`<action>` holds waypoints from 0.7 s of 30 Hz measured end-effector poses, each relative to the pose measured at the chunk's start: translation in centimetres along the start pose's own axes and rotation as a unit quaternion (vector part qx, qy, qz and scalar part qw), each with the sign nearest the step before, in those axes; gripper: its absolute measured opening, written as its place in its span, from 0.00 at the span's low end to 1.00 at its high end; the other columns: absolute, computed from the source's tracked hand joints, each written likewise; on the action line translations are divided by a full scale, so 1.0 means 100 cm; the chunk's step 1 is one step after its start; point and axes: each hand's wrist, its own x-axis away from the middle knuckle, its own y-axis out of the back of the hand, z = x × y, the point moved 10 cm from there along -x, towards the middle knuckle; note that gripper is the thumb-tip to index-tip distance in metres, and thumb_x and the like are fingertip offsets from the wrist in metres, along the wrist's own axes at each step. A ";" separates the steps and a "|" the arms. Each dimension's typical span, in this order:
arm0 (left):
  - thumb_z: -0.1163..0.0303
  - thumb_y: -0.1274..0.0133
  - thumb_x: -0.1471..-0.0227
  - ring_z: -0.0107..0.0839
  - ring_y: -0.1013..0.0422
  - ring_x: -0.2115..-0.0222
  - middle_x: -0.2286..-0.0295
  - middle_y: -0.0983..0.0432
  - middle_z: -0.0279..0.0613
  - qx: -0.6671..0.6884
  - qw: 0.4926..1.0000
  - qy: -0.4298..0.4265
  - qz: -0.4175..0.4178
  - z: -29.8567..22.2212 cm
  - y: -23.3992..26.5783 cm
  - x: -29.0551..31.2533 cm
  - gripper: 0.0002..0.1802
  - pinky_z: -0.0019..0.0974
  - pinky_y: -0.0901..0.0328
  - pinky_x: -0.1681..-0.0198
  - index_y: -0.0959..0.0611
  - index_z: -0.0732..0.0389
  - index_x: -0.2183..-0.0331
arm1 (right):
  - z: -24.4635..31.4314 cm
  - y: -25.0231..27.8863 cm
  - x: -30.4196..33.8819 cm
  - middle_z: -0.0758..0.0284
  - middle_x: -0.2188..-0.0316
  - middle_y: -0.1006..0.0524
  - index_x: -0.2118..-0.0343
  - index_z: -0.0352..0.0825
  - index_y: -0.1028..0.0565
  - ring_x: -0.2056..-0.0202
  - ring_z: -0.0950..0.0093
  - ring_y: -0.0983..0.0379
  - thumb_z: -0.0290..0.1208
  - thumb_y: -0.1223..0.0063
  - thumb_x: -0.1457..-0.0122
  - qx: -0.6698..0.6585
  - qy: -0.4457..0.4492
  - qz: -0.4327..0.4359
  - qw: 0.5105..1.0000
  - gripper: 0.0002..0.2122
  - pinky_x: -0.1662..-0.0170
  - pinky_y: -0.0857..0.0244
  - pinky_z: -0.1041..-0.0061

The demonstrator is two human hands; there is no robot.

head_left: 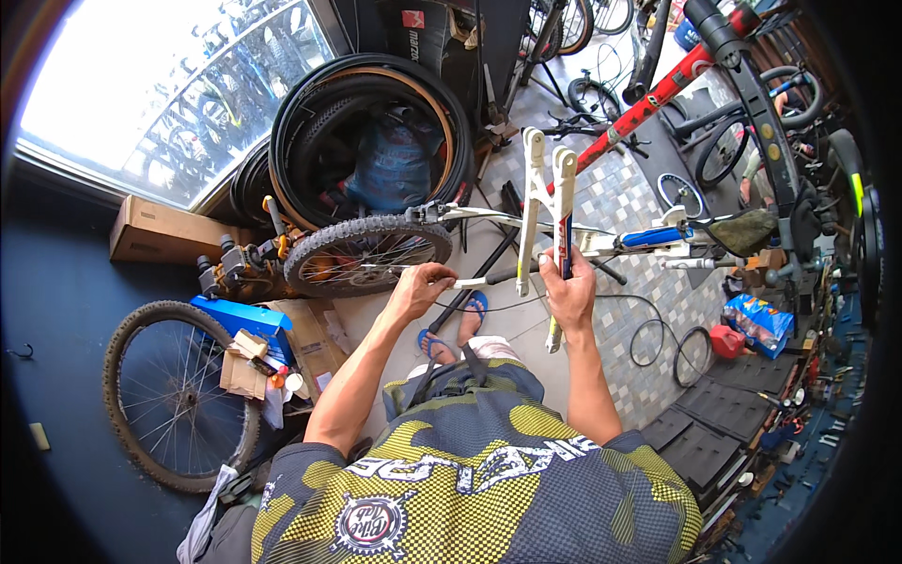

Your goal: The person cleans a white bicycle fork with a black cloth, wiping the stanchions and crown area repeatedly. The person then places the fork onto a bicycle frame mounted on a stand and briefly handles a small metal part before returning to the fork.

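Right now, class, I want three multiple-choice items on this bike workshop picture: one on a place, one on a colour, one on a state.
1. Where does the loose spoked wheel lie?
A. lower left floor
B. hung overhead
C. on a bench

2. What colour are the sandals?
A. red
B. blue
C. white

3. How is the right hand?
A. open in the air
B. flat on the floor
C. closed on the white frame

Answers: 1 A, it rests beside the blue box; 2 B, blue straps show; 3 C, fingers wrap the frame tube.

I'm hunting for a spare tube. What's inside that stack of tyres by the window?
A blue bag fills the middle of the tyres, with something red beside it. Anything under or behind the bag is covered.
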 end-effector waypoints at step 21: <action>0.72 0.36 0.44 0.34 0.22 0.57 0.61 0.16 0.41 0.041 0.996 0.003 0.082 -0.003 -0.005 -0.001 0.10 0.38 0.30 0.49 0.11 0.63 0.60 | -0.021 0.012 -0.002 0.73 0.72 0.20 0.58 0.32 0.19 0.70 0.86 0.28 0.28 0.38 0.36 0.026 -0.120 0.044 0.991 0.07 0.65 0.33 0.82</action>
